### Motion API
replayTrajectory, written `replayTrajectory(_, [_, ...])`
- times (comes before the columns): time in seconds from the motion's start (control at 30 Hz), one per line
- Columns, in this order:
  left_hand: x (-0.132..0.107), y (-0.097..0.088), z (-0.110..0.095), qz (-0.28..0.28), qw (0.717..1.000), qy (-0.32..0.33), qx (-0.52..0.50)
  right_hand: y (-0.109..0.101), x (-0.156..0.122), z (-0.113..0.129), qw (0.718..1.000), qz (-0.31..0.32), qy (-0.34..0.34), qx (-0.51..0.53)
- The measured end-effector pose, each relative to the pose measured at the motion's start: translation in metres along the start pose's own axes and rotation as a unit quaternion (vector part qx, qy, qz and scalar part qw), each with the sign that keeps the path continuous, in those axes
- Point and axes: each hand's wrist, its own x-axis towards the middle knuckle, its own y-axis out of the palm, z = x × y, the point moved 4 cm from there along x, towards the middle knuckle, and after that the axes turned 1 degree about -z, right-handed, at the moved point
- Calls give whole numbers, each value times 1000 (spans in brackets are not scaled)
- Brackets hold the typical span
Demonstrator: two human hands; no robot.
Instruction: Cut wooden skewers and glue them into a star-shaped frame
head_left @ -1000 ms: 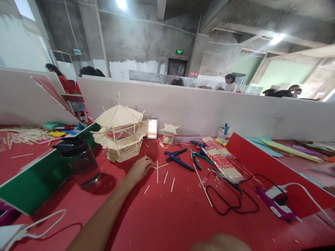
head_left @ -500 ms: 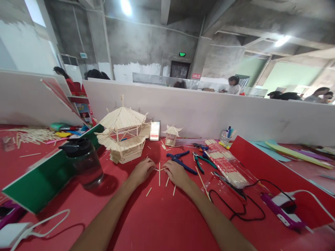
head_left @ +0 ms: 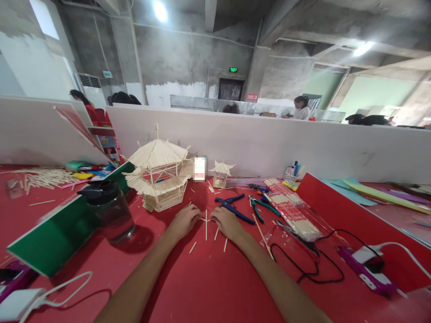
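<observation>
A thin wooden stick (head_left: pixel 206 229) lies on the red table, pointing away from me, between my two hands. My left hand (head_left: pixel 186 221) is closed, its fingertips pinching the end of a small stick piece just left of that stick. From the other side my right hand (head_left: pixel 226 221) is closed on a small stick piece too, its fingertips close to the middle stick. Both pieces are mostly hidden by my fingers. Loose short sticks (head_left: pixel 192 247) lie nearer me. Beyond my left hand stands a large wooden-stick pavilion model (head_left: pixel 158 154); a small pavilion model (head_left: pixel 222 169) stands behind my right hand.
Right of my hands lie a blue cutter (head_left: pixel 235 210), green-handled pliers (head_left: pixel 264 208), packs of sticks (head_left: pixel 294 215) and a black cable (head_left: pixel 319 281). A water bottle (head_left: pixel 111 215) stands left, by a green divider (head_left: pixel 50 242). A purple power strip (head_left: pixel 367 273) lies right.
My right fingertips have come slightly closer to the middle stick. My left hand stays nearly still, and the whole view has shifted a little.
</observation>
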Motion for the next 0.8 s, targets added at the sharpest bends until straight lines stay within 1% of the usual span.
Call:
replayTrajectory(0.1, [0, 0, 0, 4, 1000, 0, 5, 1, 1, 0, 1000, -2, 0, 5])
replayTrajectory(0.23, [1, 1, 1, 13, 1000, 4, 5, -3, 0, -3, 999, -29, -10, 38])
replayTrajectory(0.33, [1, 0, 1, 14, 1000, 9, -1, -17, -5, -12, 994, -75, 5, 73])
replayTrajectory(0.4, [1, -1, 1, 15, 1000, 13, -6, -28, -10, -20, 991, -86, 17, 103])
replayTrajectory(0.43, [2, -1, 0, 17, 1000, 13, -7, -32, -13, -23, 990, -73, 11, 120])
replayTrajectory(0.5, [2, -3, -1, 22, 1000, 8, -7, -36, -18, -25, 988, -18, -22, 149])
replayTrajectory(0.57, [2, -4, -2, 27, 1000, -2, -4, -34, -22, -23, 984, 44, -62, 162])
replayTrajectory(0.63, [2, -4, -3, 29, 1000, -10, -1, -28, -24, -21, 980, 83, -90, 155])
replayTrajectory(0.7, [1, -4, -4, 27, 1000, -15, 4, -22, -24, -18, 979, 100, -108, 138])
replayTrajectory(0.8, [1, -3, -3, 25, 1000, -10, 12, -17, -24, -15, 981, 102, -115, 117])
